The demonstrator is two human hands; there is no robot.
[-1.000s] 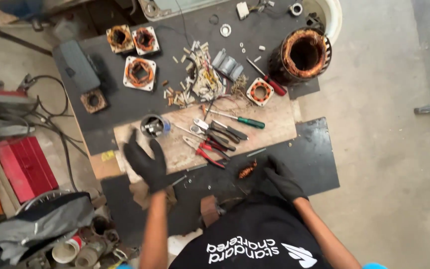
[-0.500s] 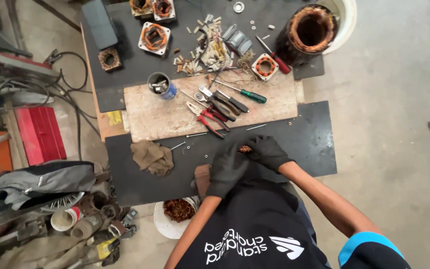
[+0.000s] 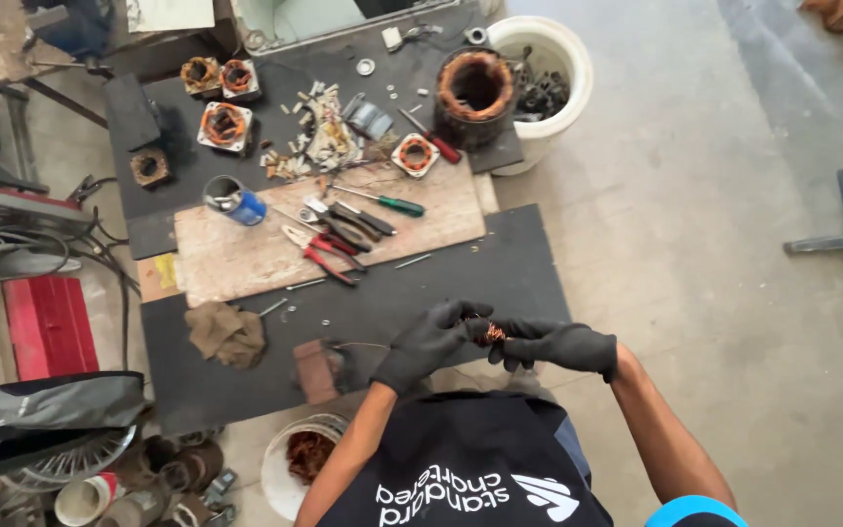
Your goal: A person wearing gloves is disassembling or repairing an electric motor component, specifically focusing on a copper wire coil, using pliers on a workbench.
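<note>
Both gloved hands are off the board now and pulled in front of me — left hand (image 3: pixel 428 344) and right hand (image 3: pixel 555 344) meet over the black mat (image 3: pixel 519 268), fingers pinched shut on a small copper wire bundle (image 3: pixel 492 335) between them. A second ago my left was out by the brown rag (image 3: pixel 227 333); that lies untouched now. Pliers (image 3: pixel 322 251) and green screwdriver (image 3: pixel 380 201) sit on the wooden board (image 3: pixel 236 263) — so I'm working the copper by hand.

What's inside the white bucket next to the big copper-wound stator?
The white bucket holds dark metal scrap pieces; the large stator covers its left side, and the bottom is hidden.
</note>
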